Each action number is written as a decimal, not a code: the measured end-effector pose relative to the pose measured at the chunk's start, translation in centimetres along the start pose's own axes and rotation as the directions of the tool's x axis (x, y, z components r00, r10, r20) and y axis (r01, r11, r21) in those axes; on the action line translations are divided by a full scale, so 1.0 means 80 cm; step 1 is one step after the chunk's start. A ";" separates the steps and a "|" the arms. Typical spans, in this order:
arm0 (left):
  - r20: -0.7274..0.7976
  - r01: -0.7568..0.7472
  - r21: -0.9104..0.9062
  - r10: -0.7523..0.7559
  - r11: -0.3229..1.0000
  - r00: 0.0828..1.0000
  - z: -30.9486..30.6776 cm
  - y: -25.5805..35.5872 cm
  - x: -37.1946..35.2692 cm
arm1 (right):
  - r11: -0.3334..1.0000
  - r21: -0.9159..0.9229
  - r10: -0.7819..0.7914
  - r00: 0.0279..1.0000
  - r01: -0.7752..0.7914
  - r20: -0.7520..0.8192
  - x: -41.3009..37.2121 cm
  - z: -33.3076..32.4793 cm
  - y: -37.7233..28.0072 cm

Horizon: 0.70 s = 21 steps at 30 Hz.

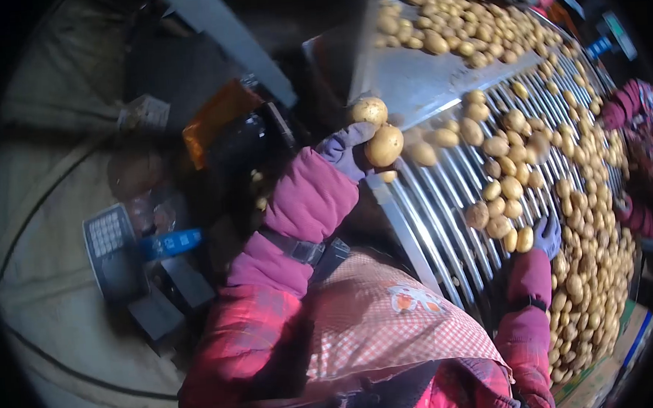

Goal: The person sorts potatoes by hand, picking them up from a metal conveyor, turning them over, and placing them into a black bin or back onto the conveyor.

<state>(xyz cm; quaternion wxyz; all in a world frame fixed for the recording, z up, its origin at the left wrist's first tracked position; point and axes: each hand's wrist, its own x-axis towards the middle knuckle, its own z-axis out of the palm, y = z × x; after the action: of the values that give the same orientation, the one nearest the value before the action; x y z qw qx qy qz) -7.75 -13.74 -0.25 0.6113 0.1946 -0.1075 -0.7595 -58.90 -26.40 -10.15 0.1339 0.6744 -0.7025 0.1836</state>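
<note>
Gloved in purple, my left hand (350,149) is closed round two large potatoes (384,145) near the left edge of the metal roller table (423,221). One potato lies above the other. My right hand (547,235), also in a purple glove, rests at the rollers beside two small potatoes (525,239); its fingers are partly hidden, and whether it grips anything does not show. A cluster of potatoes (498,208) lies on the rollers between my hands. A dense band of potatoes (582,287) runs along the right side.
More potatoes (472,26) lie beyond a flat metal plate (423,77). Sleeves of other people (623,107) show at the right and top right. At the left are a keypad device (108,234), an orange bag (215,121) and a metal beam (233,43). Cardboard (608,370) sits lower right.
</note>
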 end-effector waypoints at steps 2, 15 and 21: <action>-0.005 -0.202 -0.022 0.202 0.979 0.979 0.021 0.014 -0.042 | 1.000 0.029 0.007 0.998 -0.009 0.060 0.002 0.005 0.011; -0.884 -0.325 0.041 0.186 0.945 0.429 -0.160 0.004 -0.276 | 0.994 -0.065 0.097 0.978 -0.087 0.182 0.014 0.034 0.038; -0.867 -0.357 0.067 0.231 0.932 0.440 -0.199 -0.011 -0.264 | 0.994 -0.066 0.093 0.979 -0.082 0.182 0.015 0.032 0.050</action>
<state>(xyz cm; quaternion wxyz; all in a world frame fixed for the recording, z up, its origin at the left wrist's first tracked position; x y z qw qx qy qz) 2.04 8.12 -11.49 0.7154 0.4869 0.2284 -0.4461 -62.77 -28.54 -12.23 0.0796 0.6527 -0.7460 0.1055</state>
